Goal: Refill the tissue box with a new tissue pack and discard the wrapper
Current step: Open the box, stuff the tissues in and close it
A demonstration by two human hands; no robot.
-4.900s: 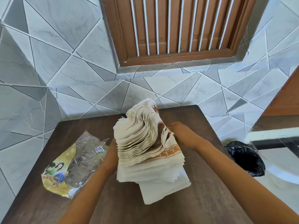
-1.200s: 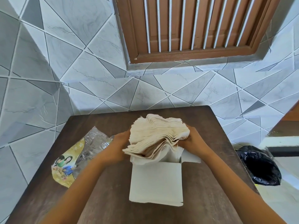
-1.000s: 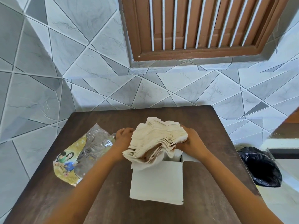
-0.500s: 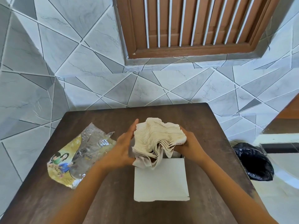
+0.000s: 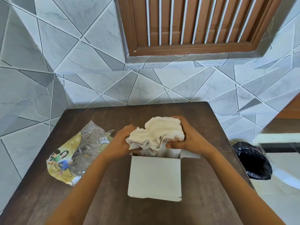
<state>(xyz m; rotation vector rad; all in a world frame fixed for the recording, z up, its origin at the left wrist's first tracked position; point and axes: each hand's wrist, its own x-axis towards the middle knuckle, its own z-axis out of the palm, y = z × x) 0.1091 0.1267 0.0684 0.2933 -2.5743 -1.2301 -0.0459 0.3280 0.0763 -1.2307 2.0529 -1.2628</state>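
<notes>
- The dark wooden table [image 5: 162,111] carries all the task's things and stands against a tiled wall.
- The white tissue box [image 5: 154,177] stands mid-table with its top flaps open and its mouth directly below the hands.
- The wrapper [image 5: 73,153], clear plastic with a yellow printed panel, lies empty on the table left of the box, apart from both hands. It looks like the last job, likely bound for the black bin bag [image 5: 253,161] on the floor to the right.
- The tissue stack [image 5: 159,133] is fanned and wavy, held between the hands. Its lower edge dips into the box mouth, but most of it sits above the rim. Loading seems to be the step in hand. Next, the stack probably needs squeezing narrower and pressing down evenly.
- The left hand [image 5: 120,143] grips the stack's left end with curled fingers.
- The right hand [image 5: 190,140] clasps the right end, thumb underneath.
</notes>
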